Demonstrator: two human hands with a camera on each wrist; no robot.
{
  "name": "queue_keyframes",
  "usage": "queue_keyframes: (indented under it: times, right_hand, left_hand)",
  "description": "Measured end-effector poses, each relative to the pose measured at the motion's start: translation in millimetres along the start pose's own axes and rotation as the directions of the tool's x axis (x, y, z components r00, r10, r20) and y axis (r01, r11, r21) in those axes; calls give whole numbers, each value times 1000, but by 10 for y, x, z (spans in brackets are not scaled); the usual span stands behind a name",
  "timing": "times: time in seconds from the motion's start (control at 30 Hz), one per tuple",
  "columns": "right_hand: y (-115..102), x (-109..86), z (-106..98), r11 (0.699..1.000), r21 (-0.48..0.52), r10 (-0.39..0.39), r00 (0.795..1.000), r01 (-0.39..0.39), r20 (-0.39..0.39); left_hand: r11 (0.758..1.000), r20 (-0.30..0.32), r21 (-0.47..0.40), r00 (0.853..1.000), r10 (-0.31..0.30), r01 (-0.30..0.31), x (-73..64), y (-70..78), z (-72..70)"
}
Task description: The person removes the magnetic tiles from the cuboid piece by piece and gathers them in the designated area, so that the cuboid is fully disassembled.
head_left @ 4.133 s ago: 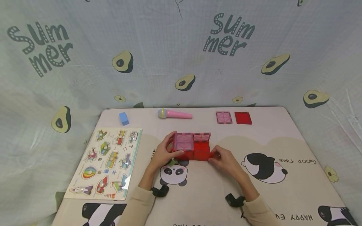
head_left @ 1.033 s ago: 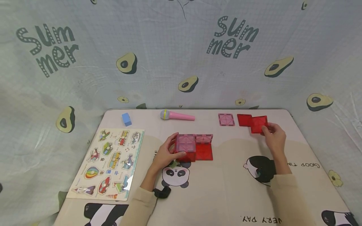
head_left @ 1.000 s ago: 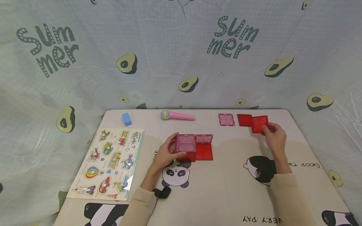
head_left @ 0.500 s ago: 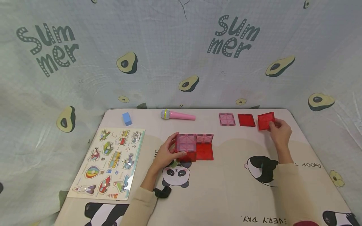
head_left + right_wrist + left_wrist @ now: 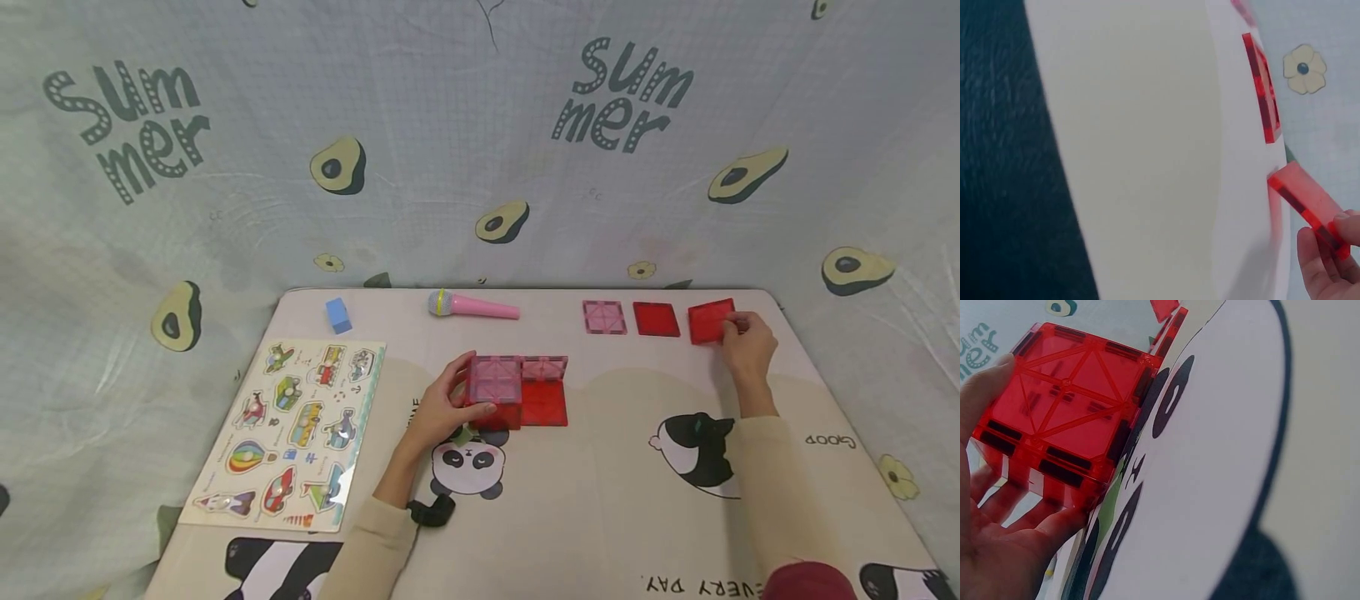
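My left hand (image 5: pixel 438 408) grips the left side of a small box of magnetic tiles, with a pink tile (image 5: pixel 495 379) on top and a red tile (image 5: pixel 502 417) on its front. In the left wrist view, the thumb and fingers span a red tile face (image 5: pixel 1063 387). Joined on the box's right are a flat red tile (image 5: pixel 545 403) and an upright pink tile (image 5: pixel 544 368) behind it. At the back right, my right hand (image 5: pixel 752 343) pinches a red magnetic tile (image 5: pixel 708 322) by its right edge. The right wrist view shows this tile (image 5: pixel 1309 199) tilted, one corner near the tabletop.
Left of the held tile lie a loose red tile (image 5: pixel 656 319) and a pink tile (image 5: pixel 604 317). A pink toy microphone (image 5: pixel 480 307) and a blue block (image 5: pixel 339 316) sit along the back edge. A picture puzzle board (image 5: pixel 288 433) lies on the left.
Earlier my right hand was at the box's front right; it then carried a red tile to the back right. In the last second that tile moved right, away from the loose red one.
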State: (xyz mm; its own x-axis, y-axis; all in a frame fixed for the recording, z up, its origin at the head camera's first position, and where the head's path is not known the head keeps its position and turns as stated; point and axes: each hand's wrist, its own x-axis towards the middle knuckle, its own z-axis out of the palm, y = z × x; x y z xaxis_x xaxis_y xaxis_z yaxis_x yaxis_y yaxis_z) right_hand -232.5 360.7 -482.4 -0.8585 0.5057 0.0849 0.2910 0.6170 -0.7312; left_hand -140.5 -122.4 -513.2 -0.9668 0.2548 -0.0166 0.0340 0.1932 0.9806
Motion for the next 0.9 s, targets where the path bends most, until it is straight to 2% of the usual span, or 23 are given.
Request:
queue_keyframes:
  times: [0.37,0.6,0.9]
  right_hand:
    - [37,15,70,998,-1,66,991,-67,120]
    - [43,42,112,986,33,158,977,-164,143]
    - [53,65,173,981,17,187,971,-191,146]
  left_hand:
    - [1000,-7,-8,1000,-6,6,2,-2,3]
    - [1000,3,-14,1000,-5,5,0,4,1]
    - [1000,4,-13,1000,3,-3,3,3,-1]
